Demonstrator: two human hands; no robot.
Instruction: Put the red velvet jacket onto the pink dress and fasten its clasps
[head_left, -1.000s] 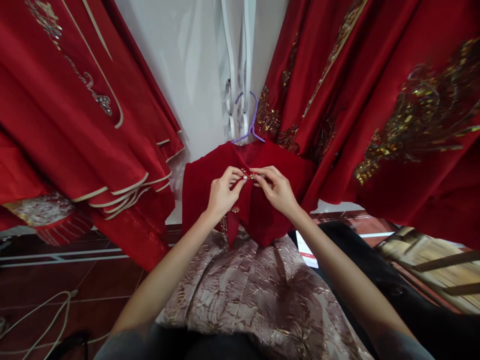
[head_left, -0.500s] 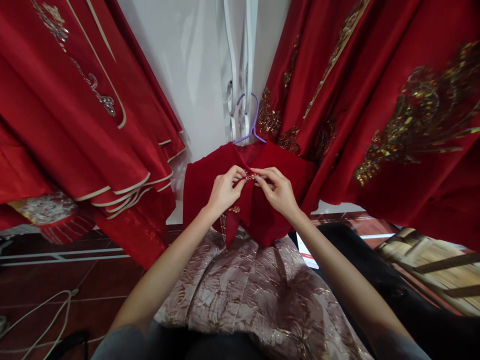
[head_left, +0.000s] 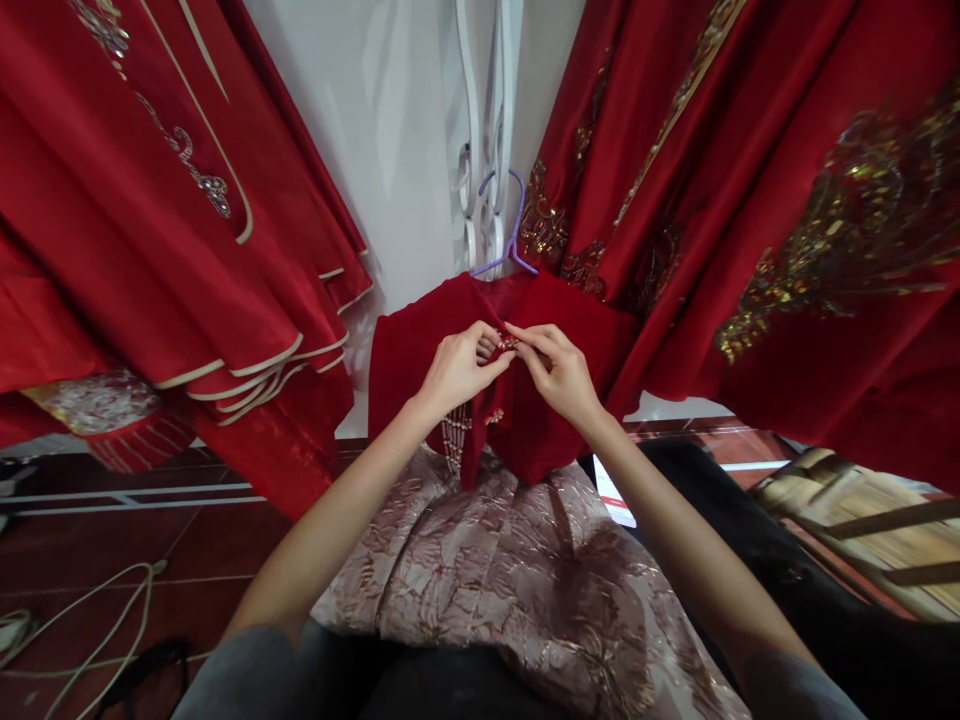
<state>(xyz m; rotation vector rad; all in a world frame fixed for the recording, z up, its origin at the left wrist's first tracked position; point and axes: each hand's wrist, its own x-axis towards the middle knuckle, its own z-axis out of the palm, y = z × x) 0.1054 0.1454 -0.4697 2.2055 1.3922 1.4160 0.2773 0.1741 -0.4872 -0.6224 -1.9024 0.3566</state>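
Note:
A short red jacket (head_left: 409, 350) hangs on a purple hanger (head_left: 517, 225) in front of me. Both my hands meet at its collar opening, around a small gold ornamental clasp (head_left: 508, 343). My left hand (head_left: 463, 368) pinches the clasp's left side between thumb and fingers. From the other side, my right hand (head_left: 559, 368) pinches the clasp's right end. Fingertips partly cover it, so I cannot tell whether its halves are joined. Lower on the front edge sits a second gold clasp (head_left: 494, 416). Strands of bead fringe (head_left: 454, 435) dangle left of it.
Below the jacket spreads a pinkish brocade fabric (head_left: 480, 570) with metallic thread. Long red garments (head_left: 247, 270) hang left, and sequined red ones (head_left: 690, 230) right. White scrolled metalwork (head_left: 471, 110) stands behind. A lit phone-like screen (head_left: 613, 490) lies right; a pale cable (head_left: 139, 610) loops on the tiled floor.
My left hand has turned a little, and both hands have shifted slightly right with the clasp. The jacket's left front edge has moved right, showing more bead fringe. The view has shifted slightly.

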